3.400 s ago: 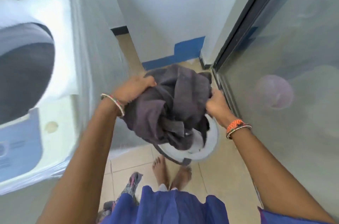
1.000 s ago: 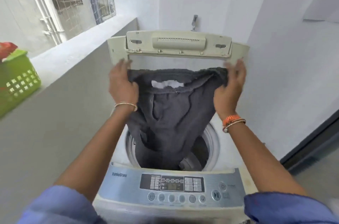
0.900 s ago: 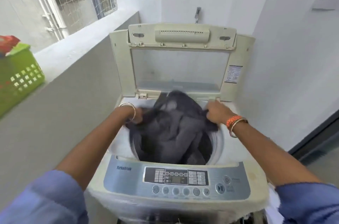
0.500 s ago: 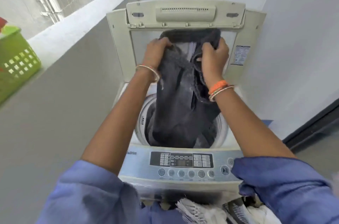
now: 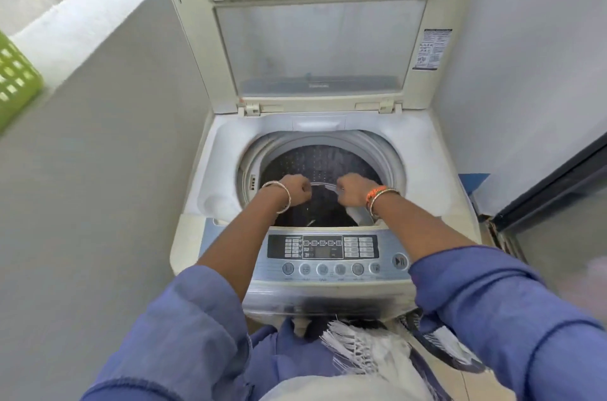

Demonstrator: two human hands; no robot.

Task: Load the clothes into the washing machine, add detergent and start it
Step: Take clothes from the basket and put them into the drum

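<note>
Two hands reach down into the drum [image 5: 323, 159] of the washing machine [image 5: 427, 138]. The left hand [image 5: 294, 189] and the right hand [image 5: 353, 189] are both curled into fists, side by side but apart. Dark clothes [image 5: 320, 208] lie in the drum right under them. The fingers point down and away, so I cannot tell if they are gripping the cloth or just pushing it down.

The lid [image 5: 315, 39] stands up tall at the back, wide open. The button panel [image 5: 323, 251] is at the front, just under the arms. The start button [image 5: 399, 261] is at the right end of the panel.

I think this is the loading step. The dark clothes are in, but no soap is in sight and the lid is open. More cloth, white with fringe [image 5: 358, 340], hangs low by the person's middle, in front of the machine. It may be what the person is wearing, or it may be washing that is waiting.

Next, I think the hands need to let go and come up out of the drum. Then they can fetch more clothes or the soap. A green basket [image 5: 14, 79] sits on the ledge at the far left.
</note>
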